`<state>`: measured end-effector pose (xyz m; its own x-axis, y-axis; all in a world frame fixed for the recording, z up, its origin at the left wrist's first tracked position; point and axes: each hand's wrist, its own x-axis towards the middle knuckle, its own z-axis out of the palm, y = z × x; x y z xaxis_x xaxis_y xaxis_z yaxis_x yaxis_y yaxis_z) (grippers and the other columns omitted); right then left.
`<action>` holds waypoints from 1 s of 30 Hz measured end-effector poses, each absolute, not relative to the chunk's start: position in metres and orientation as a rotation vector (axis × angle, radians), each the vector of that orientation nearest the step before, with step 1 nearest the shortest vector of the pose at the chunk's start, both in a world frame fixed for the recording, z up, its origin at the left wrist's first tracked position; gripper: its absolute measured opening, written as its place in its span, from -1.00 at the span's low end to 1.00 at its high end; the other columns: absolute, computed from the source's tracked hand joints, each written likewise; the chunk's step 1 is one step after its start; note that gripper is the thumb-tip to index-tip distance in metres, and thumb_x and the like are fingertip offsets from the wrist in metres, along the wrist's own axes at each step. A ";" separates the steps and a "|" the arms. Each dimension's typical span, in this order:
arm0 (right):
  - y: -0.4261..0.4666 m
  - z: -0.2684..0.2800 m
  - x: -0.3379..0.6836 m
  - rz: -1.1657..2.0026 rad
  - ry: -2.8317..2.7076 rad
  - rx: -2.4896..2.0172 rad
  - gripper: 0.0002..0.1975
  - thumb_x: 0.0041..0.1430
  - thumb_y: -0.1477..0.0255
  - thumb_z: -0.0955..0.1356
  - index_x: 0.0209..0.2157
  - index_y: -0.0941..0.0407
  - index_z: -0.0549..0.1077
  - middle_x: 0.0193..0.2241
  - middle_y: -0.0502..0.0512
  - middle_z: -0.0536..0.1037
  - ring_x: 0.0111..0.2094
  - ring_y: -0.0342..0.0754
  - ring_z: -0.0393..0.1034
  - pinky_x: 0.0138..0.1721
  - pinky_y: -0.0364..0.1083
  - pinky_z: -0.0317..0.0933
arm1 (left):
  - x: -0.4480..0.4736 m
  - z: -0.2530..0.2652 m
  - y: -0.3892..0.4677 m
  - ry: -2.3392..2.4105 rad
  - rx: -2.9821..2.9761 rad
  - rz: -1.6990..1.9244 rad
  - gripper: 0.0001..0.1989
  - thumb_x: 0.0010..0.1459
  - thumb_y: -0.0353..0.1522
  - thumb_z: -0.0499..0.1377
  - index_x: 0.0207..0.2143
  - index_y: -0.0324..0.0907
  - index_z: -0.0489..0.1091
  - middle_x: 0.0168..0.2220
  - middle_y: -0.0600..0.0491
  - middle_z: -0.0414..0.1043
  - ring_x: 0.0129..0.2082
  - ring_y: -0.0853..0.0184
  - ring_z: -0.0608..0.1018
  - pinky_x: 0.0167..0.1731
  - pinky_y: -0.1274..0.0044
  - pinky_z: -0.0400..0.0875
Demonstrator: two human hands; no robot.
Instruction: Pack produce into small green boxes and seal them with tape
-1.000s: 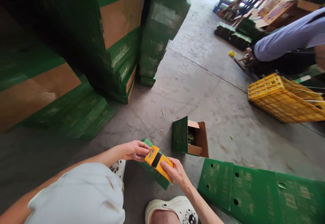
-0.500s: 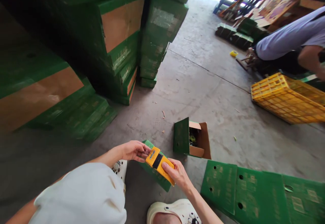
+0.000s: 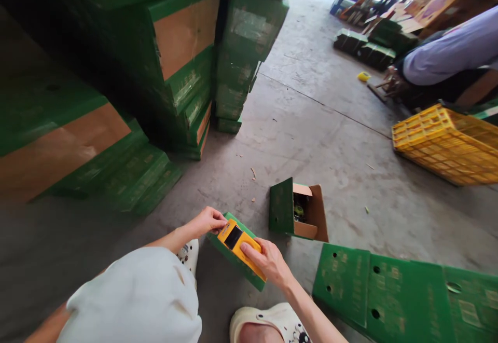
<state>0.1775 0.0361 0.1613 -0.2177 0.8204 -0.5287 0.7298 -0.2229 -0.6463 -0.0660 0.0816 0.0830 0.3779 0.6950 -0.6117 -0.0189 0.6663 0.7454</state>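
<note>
My right hand (image 3: pixel 270 262) is wrapped round a yellow handheld device (image 3: pixel 252 265) with a dark screen, thumb on its face. At the far end of the device my left hand (image 3: pixel 208 221) has its fingers pinched together; whatever is between them, if anything, is too small to make out. Below the device a narrow green box (image 3: pixel 254 282) stands on the floor between my feet, partly covered by it. Just beyond, an open green carton (image 3: pixel 280 208) with brown inner flaps holds something dark and greenish that I cannot name.
Tall stacks of green cartons (image 3: pixel 187 26) rise on the left. Green cartons (image 3: pixel 412 291) lie at the lower right. A yellow plastic crate (image 3: pixel 436 146) is near a crouching person (image 3: pixel 447 52). A yellow roll (image 3: pixel 363 76) lies on the concrete floor (image 3: pixel 303 130).
My left hand's fingers have gone from spread to pinched at the device's end. The device has shifted slightly left and up in my right hand. The crouching person's arm has moved.
</note>
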 end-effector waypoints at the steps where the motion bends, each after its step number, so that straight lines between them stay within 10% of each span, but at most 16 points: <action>1: 0.037 0.163 0.176 1.424 -1.916 -1.909 -0.48 0.19 -0.05 0.34 -0.54 0.12 0.40 -0.58 -0.03 0.33 -0.51 -0.12 0.16 -0.49 -0.13 -0.09 | -0.066 0.082 0.083 1.101 0.750 0.523 -0.51 -0.24 -0.02 0.50 -0.49 -0.27 0.56 -0.59 0.10 0.46 -0.57 0.44 0.43 -0.47 0.56 0.29; 30: 0.016 0.181 0.191 1.173 -2.227 -2.319 -0.49 0.33 -0.04 0.27 -0.43 0.09 0.48 -0.46 0.17 0.58 -0.45 -0.02 0.38 -0.43 -0.08 -0.10 | -0.130 0.009 0.087 1.385 1.006 0.640 -0.57 0.02 -0.03 0.29 -0.33 -0.24 0.54 -0.44 0.06 0.53 -0.45 0.38 0.47 -0.38 0.55 0.35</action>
